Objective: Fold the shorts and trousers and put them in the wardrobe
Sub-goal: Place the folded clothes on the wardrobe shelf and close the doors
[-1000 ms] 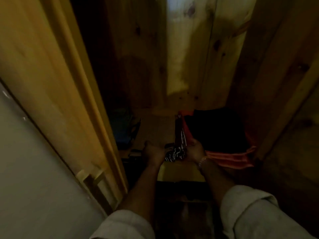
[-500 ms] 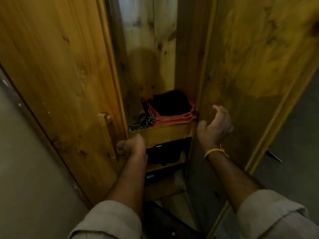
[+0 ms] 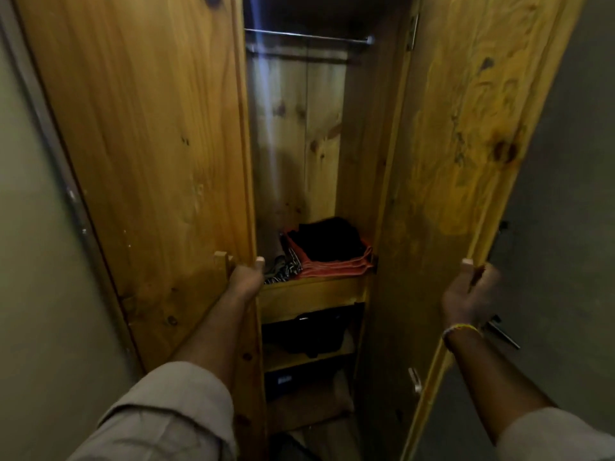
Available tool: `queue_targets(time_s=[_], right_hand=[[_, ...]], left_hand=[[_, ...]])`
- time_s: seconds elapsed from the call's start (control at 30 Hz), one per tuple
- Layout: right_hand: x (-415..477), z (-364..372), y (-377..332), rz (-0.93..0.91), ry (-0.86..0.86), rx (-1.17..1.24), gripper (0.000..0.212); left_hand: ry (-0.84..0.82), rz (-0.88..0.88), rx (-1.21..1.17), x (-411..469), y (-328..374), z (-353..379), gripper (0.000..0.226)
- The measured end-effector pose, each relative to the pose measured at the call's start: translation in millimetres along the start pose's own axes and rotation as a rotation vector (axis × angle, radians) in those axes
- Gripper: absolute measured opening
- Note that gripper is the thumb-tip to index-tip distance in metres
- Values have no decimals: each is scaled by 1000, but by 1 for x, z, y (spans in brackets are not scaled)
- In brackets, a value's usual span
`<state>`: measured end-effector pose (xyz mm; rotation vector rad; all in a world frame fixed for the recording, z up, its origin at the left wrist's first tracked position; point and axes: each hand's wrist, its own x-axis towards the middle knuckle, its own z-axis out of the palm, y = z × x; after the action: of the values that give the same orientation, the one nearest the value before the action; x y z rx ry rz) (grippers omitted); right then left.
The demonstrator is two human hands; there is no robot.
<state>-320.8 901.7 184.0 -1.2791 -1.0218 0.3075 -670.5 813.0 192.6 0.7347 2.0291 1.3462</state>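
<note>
Basically both hands are on the doors, not on clothes. Left hand (image 3: 244,277) is wrapped around the free edge of the left door (image 3: 143,154), thumb tip showing on the inner side, right beside the small wooden handle (image 3: 222,262). Right hand (image 3: 469,294) grips the free edge of the right door (image 3: 466,144) the same way, thumb on the inner face, other fingers hidden behind the panel. Neither holds any garment. Edge grips like that give leverage to swing both leaves at once; my read is closing up, but direction can't be told from a still.

Contents of the wardrobe (image 3: 296,144):
- Hanging rail (image 3: 306,36) up top, nothing on it.
- Main shelf (image 3: 309,291): folded stack, dark garment (image 3: 327,239) on top of orange folded pieces (image 3: 336,267), pushed to the right side. Just left of it, touching, a striped black-and-white piece (image 3: 286,267), looser, near the front lip.
- Lower shelf: dark bag-like item (image 3: 309,337), too dim to identify.
- Below that, more dark stuff, unreadable.

Judgement: folded clothes look stowed; the step left is the doors. Risk: striped piece sits close to the shelf edge, could snag.
</note>
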Motion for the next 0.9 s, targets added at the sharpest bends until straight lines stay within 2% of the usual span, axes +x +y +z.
queue_targets(time_s=[0.03, 0.13, 0.2, 0.27, 0.37, 0.43, 0.5, 0.57, 0.63, 0.77, 0.9], right_hand=[[-7, -2, 0, -73, -32, 48, 48], [-29, 6, 4, -103, -272, 117, 50], [-45, 24, 8, -233, -459, 69, 48], [-64, 52, 15, -353, -530, 45, 38], [-79, 89, 9, -184, -458, 136, 46], [-84, 122, 7, -162, -664, 138, 41], [-87, 154, 0, -230, -836, 158, 31], [-89, 184, -14, -294, -869, 143, 26], [-90, 218, -24, -378, -901, 89, 25], [-87, 268, -40, -511, -1035, -50, 39], [-70, 309, -51, -497, -1166, -107, 40]], left_hand=[[64, -1, -4, 3, -1, 7, 66], [421, -46, -3, 5, -2, 21, 78], [540, -44, -22, 6, 0, 22, 79], [534, 9, -9, 19, -4, 22, 70], [525, 97, 85, 43, -13, 9, 53], [517, 159, 189, 60, -22, -3, 42], [475, 187, 312, 76, -26, -10, 43], [409, 179, 374, 87, -22, -12, 48], [377, 120, 452, 94, -8, -12, 44], [368, 62, 514, 116, 10, -7, 39], [395, 34, 551, 140, 16, 4, 42]])
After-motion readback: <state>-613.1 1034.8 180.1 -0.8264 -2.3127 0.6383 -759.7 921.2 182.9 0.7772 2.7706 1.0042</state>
